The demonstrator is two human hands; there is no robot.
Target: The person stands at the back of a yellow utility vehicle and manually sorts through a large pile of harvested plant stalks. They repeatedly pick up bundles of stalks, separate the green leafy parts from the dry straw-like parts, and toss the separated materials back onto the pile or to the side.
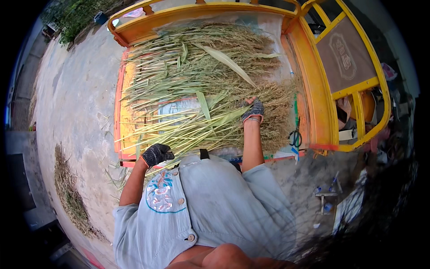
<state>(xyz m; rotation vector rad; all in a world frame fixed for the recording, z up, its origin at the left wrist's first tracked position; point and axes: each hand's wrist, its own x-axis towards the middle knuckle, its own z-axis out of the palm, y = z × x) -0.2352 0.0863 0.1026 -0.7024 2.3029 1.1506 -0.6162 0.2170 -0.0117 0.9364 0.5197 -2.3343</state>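
Note:
Long cut grain stalks (179, 121) lie across a yellow cart bed, pale stems to the left and brushy seed heads (280, 107) to the right. My right hand (254, 110), in a dark knit glove with bare fingertips, is closed among the stalks just below the seed heads. A broad green leaf (228, 117) runs up to it. Nearer to me, my left hand (156, 154) wears a similar dark glove. Its fingers are curled in beside the lower stem ends, and what they hold, if anything, is hidden. A long pale leaf (226, 62) lies over the far stalks.
Yellow rails (206, 8) border the cart's far side, with a barred panel (347, 54) at the right. Dark-handled scissors (295, 138) lie at the bed's right edge. A heap of dry plant scraps (71, 197) lies on the concrete floor (76, 107) at left.

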